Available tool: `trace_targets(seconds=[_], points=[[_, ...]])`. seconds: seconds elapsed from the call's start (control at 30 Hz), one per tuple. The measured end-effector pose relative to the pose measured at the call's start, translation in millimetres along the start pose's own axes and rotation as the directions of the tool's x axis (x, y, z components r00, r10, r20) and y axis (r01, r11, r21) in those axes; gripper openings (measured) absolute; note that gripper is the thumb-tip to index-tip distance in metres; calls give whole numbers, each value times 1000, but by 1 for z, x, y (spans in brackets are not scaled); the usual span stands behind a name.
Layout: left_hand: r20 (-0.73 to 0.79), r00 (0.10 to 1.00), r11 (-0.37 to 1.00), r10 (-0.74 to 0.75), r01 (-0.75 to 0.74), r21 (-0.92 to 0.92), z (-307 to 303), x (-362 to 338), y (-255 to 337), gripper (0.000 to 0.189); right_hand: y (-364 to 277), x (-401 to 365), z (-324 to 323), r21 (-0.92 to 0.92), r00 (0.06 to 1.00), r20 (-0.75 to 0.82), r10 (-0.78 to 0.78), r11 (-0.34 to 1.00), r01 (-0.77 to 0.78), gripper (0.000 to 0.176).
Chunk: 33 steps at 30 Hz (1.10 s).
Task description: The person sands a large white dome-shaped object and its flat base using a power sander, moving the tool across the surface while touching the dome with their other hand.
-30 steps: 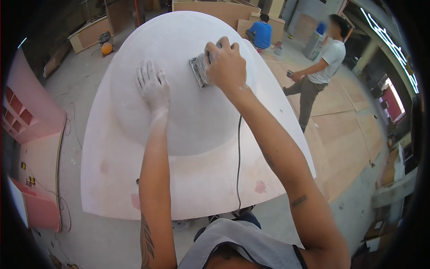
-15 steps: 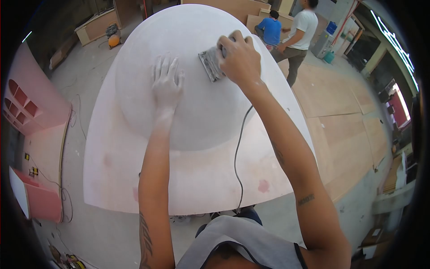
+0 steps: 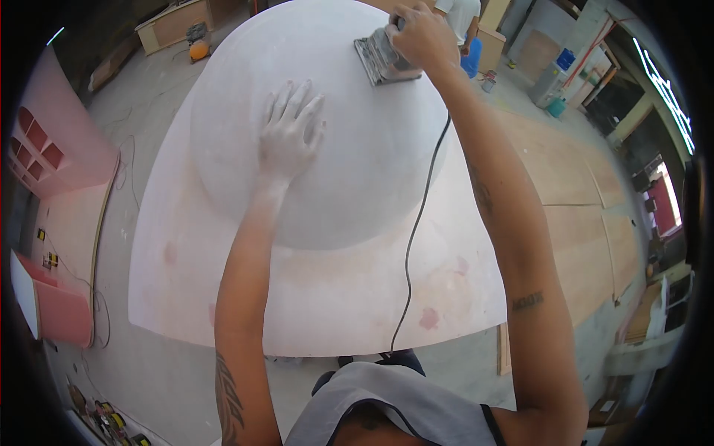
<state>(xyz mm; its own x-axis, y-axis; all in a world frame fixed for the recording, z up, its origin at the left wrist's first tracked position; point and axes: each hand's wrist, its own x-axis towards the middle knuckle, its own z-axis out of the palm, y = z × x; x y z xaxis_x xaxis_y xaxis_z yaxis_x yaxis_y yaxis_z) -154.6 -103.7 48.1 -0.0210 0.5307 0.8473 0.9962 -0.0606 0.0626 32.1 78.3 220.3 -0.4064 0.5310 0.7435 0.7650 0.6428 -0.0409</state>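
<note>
A large white domed panel (image 3: 335, 186) with a flat, pink-spotted border fills the middle of the view. My right hand (image 3: 425, 36) grips a dusty electric sander (image 3: 383, 61), whose flat pad rests on the dome's far right side. From the sander a dark cord (image 3: 416, 230) runs down across the panel to its near edge by my body. Coated in white dust, my left hand (image 3: 288, 132) lies flat on the dome left of centre, fingers spread and holding nothing.
Behind the panel at right stands a person in a white shirt (image 3: 459, 16), partly hidden, with something blue beside them. Plywood sheets (image 3: 576, 178) cover the floor at right. A pink curved cabinet (image 3: 63, 141) stands left, and an orange-tanked machine (image 3: 198, 49) at back left.
My right hand and the sander have moved up and to the right over the dome. My left hand has shifted slightly right. The view has tilted, and the person in white has moved left.
</note>
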Motion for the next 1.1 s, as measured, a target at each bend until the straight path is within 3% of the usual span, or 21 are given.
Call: trace_targets(seconds=[0.17,0.3,0.43,0.57,0.7,0.93,1.0,1.1], points=[[-8,1000,1000,-3,3,-1,2,4,0,45,-6,1,-3,6,1000,23,-19,1000,18,21],[-17,1000,1000,-7,7,-11,4,1,-1,45,-4,-82,-19,61,991,-99,-94,993,100,14],[-25,1000,1000,0,-1,-22,1,3,3,44,8,-165,-32,113,991,-123,-49,992,63,12],[-10,1000,1000,-12,12,-6,-1,5,3,43,23,-202,-28,135,993,-112,-33,990,48,13],[-12,1000,1000,-14,14,-18,-1,6,5,43,20,-168,-30,113,991,-117,-64,991,77,10],[-6,1000,999,-17,17,-31,-1,9,4,45,-6,-30,-22,-5,967,-132,-219,975,220,11],[15,1000,1000,-14,15,-27,-2,9,4,46,-24,5,-33,8,973,145,-181,983,182,33],[27,1000,1000,4,-4,6,-1,10,1,41,-37,45,-23,35,966,128,-226,974,223,38]])
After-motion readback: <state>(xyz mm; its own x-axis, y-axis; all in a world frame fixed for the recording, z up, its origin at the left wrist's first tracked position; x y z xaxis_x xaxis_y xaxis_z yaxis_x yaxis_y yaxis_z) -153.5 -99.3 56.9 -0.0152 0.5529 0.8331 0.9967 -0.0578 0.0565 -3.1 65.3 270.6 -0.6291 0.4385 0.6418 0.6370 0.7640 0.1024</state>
